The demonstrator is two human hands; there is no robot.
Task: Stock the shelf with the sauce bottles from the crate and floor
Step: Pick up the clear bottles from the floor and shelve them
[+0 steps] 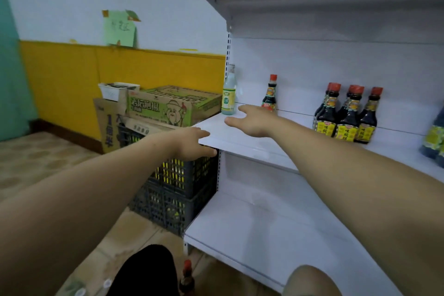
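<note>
Against a yellow-and-white wall, the white metal shelf (230, 144) carries dark red-capped sauce bottles (346, 115), upright with necks up, to the right of the right grip (249, 120). That grip lies flat and empty, probably bracing. The left grip (192, 142) pinches the shelf's corner above the black slatted crate (182, 175). One brown bottle (187, 276) stands below both.

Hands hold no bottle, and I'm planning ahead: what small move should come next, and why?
Probably lower the right hand to the floor bottle: neither hand holds a bottle, the left hand grips the shelf edge, and boxes cover the crate.
</note>
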